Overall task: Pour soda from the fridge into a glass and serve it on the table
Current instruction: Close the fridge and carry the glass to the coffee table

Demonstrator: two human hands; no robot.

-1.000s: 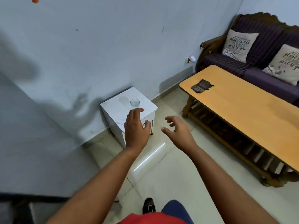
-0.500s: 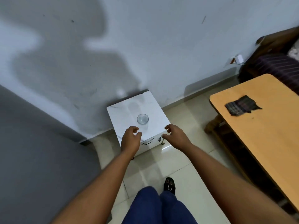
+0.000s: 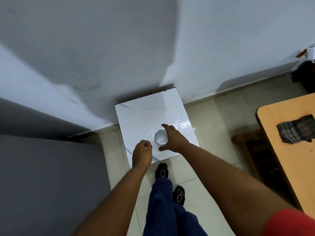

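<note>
An empty clear glass (image 3: 160, 137) stands upright on the white marble-look side cabinet (image 3: 144, 116) against the wall. My right hand (image 3: 172, 140) is spread open around the glass's right side, thumb near its front and fingers near its back; I cannot tell whether it touches the glass. My left hand (image 3: 142, 153) hovers over the cabinet's front left, fingers curled shut and holding nothing. The wooden table (image 3: 293, 159) fills the right edge of the view.
A grey surface (image 3: 47, 181), possibly the fridge side, takes up the lower left. A dark checked cloth (image 3: 295, 131) lies on the wooden table. My legs and black sandals (image 3: 162, 172) stand on the tiled floor in front of the cabinet.
I have stepped closer and now look straight down on the cabinet. My right hand has moved forward and opened around the glass. My left hand has curled shut.
</note>
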